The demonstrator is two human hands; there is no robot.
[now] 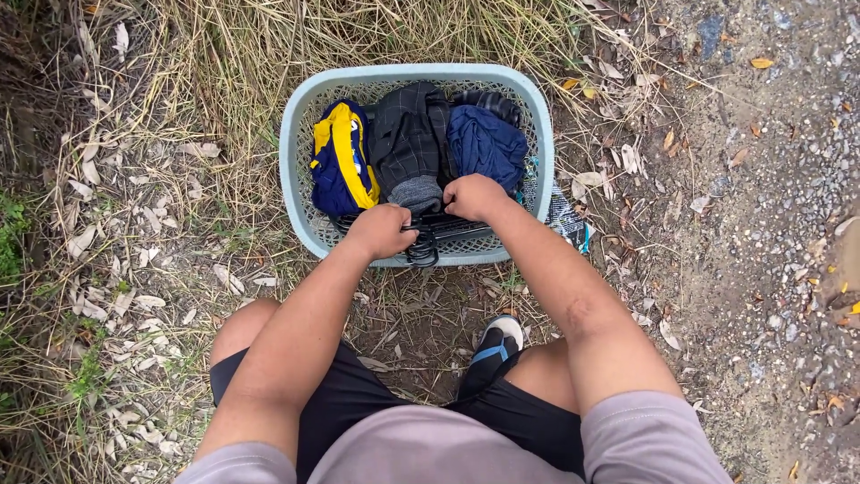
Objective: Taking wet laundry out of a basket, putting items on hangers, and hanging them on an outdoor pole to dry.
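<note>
Squatting on the grass, both fists closed: left hand [381,229] and right hand [472,196] grip a bunch of black hangers [423,240] in the laundry basket [300,193], steadying them beside the folded clothes [409,139].

Outdoor ground seen from above, daylight lying flat and even, no hard shadows. Dry straw-coloured grass [269,45] sprawling across top and left. Pale fallen leaves [116,296] scattering over bare soil at left. Green weeds [11,237] poking in at left edge. Gravelly dirt path [770,269] running down right side, few orange leaves lying on it.
</note>
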